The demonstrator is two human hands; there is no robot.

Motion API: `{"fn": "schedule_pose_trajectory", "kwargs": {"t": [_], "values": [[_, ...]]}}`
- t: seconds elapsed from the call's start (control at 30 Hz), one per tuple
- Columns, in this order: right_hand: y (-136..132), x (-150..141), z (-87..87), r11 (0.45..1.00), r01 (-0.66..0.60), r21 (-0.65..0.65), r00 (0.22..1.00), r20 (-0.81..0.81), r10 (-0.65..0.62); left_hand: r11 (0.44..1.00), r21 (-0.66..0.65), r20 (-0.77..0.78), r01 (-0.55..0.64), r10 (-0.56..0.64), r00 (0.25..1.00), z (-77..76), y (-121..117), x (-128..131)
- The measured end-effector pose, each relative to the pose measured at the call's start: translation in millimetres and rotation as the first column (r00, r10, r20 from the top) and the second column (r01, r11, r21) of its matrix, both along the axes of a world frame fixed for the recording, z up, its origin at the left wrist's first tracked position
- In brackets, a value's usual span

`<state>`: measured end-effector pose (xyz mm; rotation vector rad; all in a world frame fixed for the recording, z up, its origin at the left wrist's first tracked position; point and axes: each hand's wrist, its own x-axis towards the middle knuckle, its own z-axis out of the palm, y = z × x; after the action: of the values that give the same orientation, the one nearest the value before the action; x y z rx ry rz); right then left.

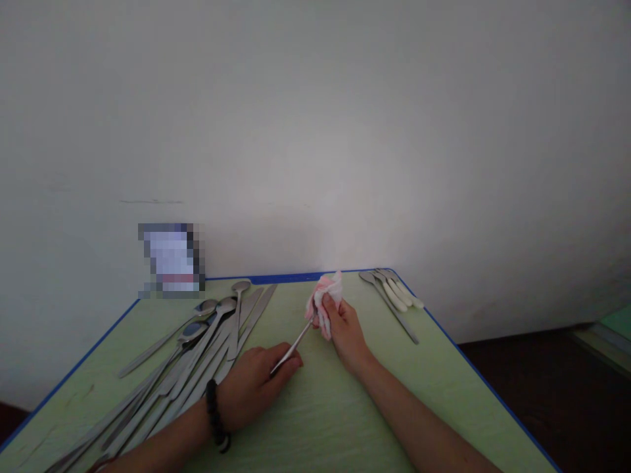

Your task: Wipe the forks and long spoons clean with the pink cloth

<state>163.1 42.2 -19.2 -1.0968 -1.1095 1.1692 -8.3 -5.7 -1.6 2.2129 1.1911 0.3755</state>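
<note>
My left hand (pixel 261 381), a dark beaded bracelet at its wrist, is closed on the handle of a metal piece of cutlery (pixel 297 341). The far end of that piece runs into a pink and white cloth (pixel 325 299), which hides its head, so I cannot tell its kind. My right hand (pixel 348 332) pinches the cloth around that end, thumb on top. Left of my left hand lies a loose pile of metal spoons (pixel 217 315) and table knives (pixel 259 312), partly covered by my left forearm.
At the table's far right corner lie a metal spoon (pixel 389 305) and several pieces of cutlery with white handles (pixel 394 295). A blurred-out upright device (pixel 172 259) stands at the far left corner. The green table (pixel 315 420) has a blue edge and meets a pale wall (pixel 315 144).
</note>
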Motion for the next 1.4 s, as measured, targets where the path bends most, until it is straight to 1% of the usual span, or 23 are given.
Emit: {"fn": "schedule_pose_trajectory", "kwargs": {"t": [0.37,0.63,0.73,0.83,0.93,1.03,1.1,1.2,1.3,1.4], "values": [[-2,0,3.0,1.0,0.02,0.004,1.0,0.02,-0.02,1.0,0.018,-0.006,0.002,-0.002,1.0,2.5,1,2],[-3,-1,4.3,1.0,0.015,0.005,1.0,0.026,-0.015,1.0,0.015,0.004,0.0,0.0,1.0,-0.3,1,1],[-2,-1,4.5,1.0,0.012,0.009,1.0,0.006,-0.012,1.0,0.0,0.011,-0.008,0.008,1.0,-0.5,2,1],[0,-1,0.7,1.0,0.017,0.008,1.0,-0.018,-0.017,0.999,-0.035,0.035,-0.032,0.033,0.999,-1.1,2,1],[4,1,-5.6,1.0,0.015,-0.012,0.996,-0.088,-0.016,0.994,-0.089,0.061,-0.062,0.068,0.996,-3.4,2,0],[6,3,-8.5,1.0,-0.002,-0.024,0.974,-0.229,-0.003,0.992,-0.115,0.087,-0.056,0.066,0.994,-7.0,2,-1],[4,1,-6.9,0.999,-0.033,-0.024,0.934,-0.357,0.022,0.992,-0.119,0.105,-0.05,0.062,0.992,-9.2,3,-1],[-2,-6,-1.2,0.992,-0.121,-0.023,0.836,-0.541,0.09,0.99,-0.128,0.12,-0.057,0.073,0.99,-10.6,3,-2],[-9,-14,5.6,0.978,-0.209,-0.003,0.763,-0.626,0.161,0.99,-0.13,0.122,-0.057,0.073,0.99,-9.7,3,-2],[-12,-17,11.8,0.977,-0.213,0.003,0.735,-0.658,0.162,0.99,-0.119,0.099,-0.072,0.084,0.992,-7.3,2,0]]}}
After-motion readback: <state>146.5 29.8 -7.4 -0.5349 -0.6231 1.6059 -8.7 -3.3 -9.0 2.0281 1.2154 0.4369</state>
